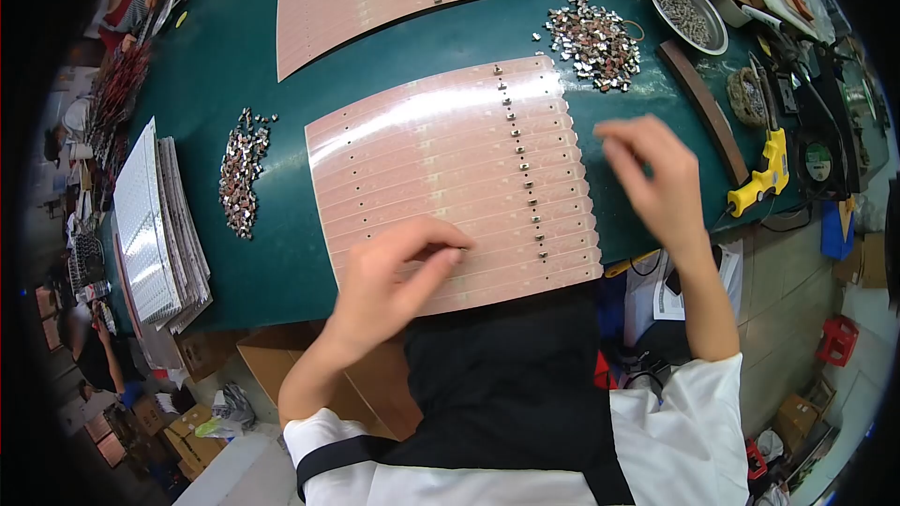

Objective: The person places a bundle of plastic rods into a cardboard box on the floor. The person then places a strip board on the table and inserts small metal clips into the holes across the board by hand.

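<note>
A pink sheet (403, 159), scored into long strips with a scalloped right edge, lies in front of me. Small metal clips (524, 167) run in a line down its right side. Over the sheet's lower middle, my left hand (389, 276) is closed in a pinch; a tiny dark bit shows at the fingertips, too small to name. My right hand (661, 173) hovers just off the sheet's right edge, thumb and forefinger brought together. What they hold, if anything, cannot be made out. Beyond it is a pile of small metal clips (595, 42).
Another pink sheet (366, 0) lies farther back on the green table (441, 33). Left are a second clip pile (244, 173) and stacked panels (155, 234). Right are a metal bowl (720, 36), a brown curved strip (703, 108) and a yellow glue gun (764, 176).
</note>
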